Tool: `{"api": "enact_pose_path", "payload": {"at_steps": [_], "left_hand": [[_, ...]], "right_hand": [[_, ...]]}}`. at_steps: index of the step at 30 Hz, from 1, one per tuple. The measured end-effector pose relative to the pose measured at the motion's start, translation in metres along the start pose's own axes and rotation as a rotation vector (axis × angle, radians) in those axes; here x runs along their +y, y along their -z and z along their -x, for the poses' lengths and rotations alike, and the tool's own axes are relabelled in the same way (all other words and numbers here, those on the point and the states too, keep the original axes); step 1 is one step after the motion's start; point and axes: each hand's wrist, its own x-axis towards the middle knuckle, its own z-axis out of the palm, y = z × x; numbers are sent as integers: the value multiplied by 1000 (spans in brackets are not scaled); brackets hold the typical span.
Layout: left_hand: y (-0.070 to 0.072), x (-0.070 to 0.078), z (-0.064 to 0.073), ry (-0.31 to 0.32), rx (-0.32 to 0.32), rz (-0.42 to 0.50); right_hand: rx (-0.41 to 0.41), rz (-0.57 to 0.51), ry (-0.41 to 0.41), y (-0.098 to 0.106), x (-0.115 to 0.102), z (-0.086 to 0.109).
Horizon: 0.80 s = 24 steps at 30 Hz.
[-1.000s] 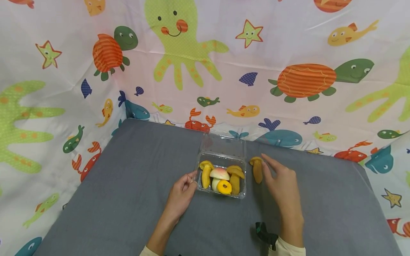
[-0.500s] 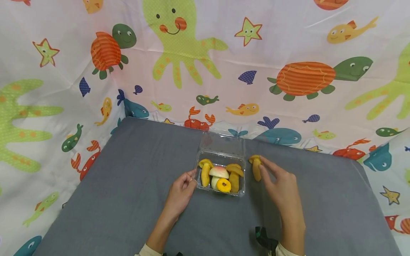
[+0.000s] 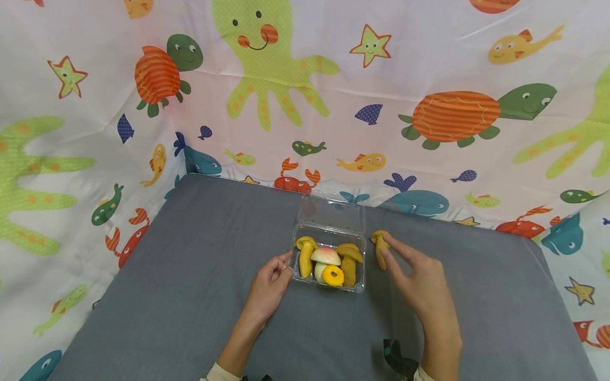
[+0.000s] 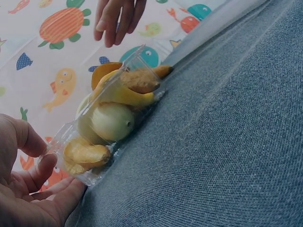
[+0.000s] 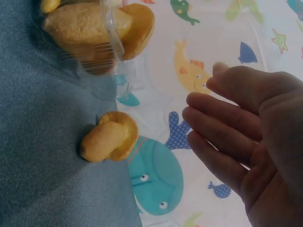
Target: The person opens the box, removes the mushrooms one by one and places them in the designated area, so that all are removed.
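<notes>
A clear, shiny plastic box [image 3: 329,238] is sitting on a grey cloth [image 3: 190,296], its flat, thin lid [image 3: 332,214] lying folded back. Inside, 2 dull yellow mushrooms [image 3: 350,267] are lying at the sides; 1 fat white mushroom [image 3: 326,255] with a pink top and 1 round yellow piece [image 3: 333,275] with a dark middle are sitting between them. A loose mushroom [image 3: 379,248], with a fat stem and curved cap, is lying on the cloth just right of the box. The left hand [image 3: 269,284] is pinching the box's left edge. The right hand [image 3: 420,280] is hovering near the loose mushroom, fingers reaching out straight, gripping nothing.

Narrow gap between box [image 3: 329,229] and mushroom [image 5: 105,139]
</notes>
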Motion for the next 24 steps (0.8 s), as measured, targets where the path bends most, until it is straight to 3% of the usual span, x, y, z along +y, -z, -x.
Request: {"api": "enact_pose_path", "payload": {"at_steps": [6, 17, 24], "left_hand": [[1, 0, 1, 5, 0, 7], [1, 0, 0, 3, -9, 29], [2, -2, -1, 3, -14, 26]], "right_hand": [[-79, -33, 13, -5, -4, -1], [-136, -30, 135, -29, -1, -3], [-175, -49, 122, -38, -5, -4]]}}
